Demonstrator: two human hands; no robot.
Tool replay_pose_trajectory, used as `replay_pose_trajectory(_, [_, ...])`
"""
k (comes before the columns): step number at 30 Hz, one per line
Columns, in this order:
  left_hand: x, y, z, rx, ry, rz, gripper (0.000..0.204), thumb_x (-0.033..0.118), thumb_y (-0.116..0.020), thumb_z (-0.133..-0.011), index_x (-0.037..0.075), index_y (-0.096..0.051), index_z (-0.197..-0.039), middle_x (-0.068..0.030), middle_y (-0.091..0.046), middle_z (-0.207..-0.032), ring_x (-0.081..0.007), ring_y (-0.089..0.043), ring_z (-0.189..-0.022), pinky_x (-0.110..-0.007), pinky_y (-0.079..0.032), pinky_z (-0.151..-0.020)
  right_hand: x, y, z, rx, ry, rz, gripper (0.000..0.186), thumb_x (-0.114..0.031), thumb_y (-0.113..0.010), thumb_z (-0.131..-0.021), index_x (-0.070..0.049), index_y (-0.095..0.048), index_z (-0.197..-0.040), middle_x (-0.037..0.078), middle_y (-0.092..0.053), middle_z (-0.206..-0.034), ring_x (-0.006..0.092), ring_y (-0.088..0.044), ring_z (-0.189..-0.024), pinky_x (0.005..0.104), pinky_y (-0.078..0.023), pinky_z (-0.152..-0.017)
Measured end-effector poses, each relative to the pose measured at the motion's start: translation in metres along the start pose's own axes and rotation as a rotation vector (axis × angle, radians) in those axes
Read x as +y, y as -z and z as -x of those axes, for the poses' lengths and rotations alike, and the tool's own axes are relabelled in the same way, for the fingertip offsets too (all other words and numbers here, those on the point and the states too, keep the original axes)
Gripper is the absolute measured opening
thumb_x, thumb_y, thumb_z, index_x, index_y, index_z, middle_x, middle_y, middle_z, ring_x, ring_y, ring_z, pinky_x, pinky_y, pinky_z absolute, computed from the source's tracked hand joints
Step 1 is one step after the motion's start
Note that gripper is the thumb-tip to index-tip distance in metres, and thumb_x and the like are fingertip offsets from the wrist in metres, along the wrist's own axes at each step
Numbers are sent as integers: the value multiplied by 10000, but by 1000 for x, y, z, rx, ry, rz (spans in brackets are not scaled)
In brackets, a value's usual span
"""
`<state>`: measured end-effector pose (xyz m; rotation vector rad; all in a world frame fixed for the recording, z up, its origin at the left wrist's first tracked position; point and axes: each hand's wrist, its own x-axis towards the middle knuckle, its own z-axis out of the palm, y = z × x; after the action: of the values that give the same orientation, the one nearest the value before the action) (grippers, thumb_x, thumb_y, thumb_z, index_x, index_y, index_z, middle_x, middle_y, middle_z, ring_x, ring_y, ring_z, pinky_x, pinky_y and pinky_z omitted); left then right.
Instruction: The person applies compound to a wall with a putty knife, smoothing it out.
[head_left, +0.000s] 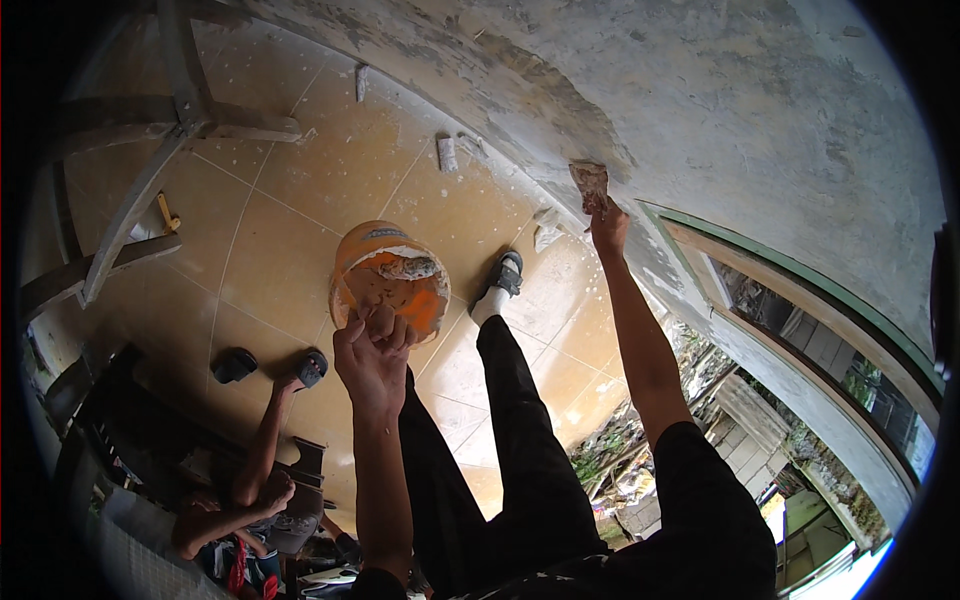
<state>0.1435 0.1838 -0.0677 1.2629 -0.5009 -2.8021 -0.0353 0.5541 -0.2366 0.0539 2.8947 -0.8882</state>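
Note:
My right hand [608, 228] grips a plaster-coated flat scraper [589, 180], its blade against the mottled grey wall [750, 90] above the window. My left hand [373, 355] has its fingers curled on the near side of an orange bucket [425, 305], holding it out over the tiled floor. Brown plaster residue coats the inside of the bucket, and a pale, crusted object [405, 268] lies at its far side; I cannot make out what that is.
A wooden trestle-like frame [190, 120] stands upper left, near a small yellow tool [168, 210]. Pale cylindrical objects [446, 152] lie along the wall's foot. A seated person [260, 445] in black sandals is lower left. A green-edged window [800, 310] runs down the right.

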Motion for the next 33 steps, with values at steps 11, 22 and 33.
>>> replay_pose_trajectory(11, [-1, -1, -1, 16, 7, 1, 123, 230, -432, -846, 119, -392, -879, 32, -231, -660, -92, -242, -549, -258, -263, -591, -31, -40, -19, 61, 151, 73, 106, -83, -596, -849, 10, -628, -891, 203, -614, -642, 376, -617, -560, 406, -482, -507])
replay_pose_trajectory(22, [4, 3, -4, 17, -15, 10, 133, 234, -426, -849, 114, -419, -906, 33, -226, -664, -92, -242, -549, -257, -266, -585, -72, -60, -37, 119, 249, 53, 141, -125, -590, -860, 2, -609, -802, 184, -602, -612, 351, -620, -556, 427, -468, -528])
replay_pose_trajectory(33, [7, 1, -8, -13, -32, 58, 127, 238, -421, -853, 117, -410, -891, 31, -234, -665, -91, -245, -546, -260, -273, -588, -171, -105, -96, -1, 241, -68, 134, -101, -589, -839, 30, -616, -830, 263, -588, -675, 447, -590, -652, 489, -462, -582])
